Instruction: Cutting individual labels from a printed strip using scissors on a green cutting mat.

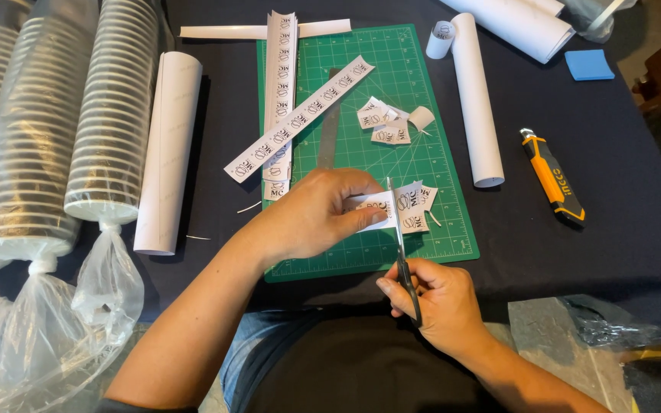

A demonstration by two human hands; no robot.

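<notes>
Two hands met over the green cutting mat (pixel 422 164). The printed paper strip (pixel 392 206) ran three-to-nine, pinched flat in the left hand (pixel 311 214). The scissors (pixel 401 252) pointed to twelve, blades crossing the strip, with the right hand (pixel 437 302) curled closed around the handles at six o'clock.

Your green gridded cutting mat (pixel 430 164) lies on the dark navy tablecloth (pixel 621 229). White paper strips printed with black logos (pixel 300 118) cross it. Your black-handled scissors (pixel 405 268) cut one. Nearby: an orange-and-black utility knife (pixel 552 177) and a blue square pad (pixel 589 64).
</notes>
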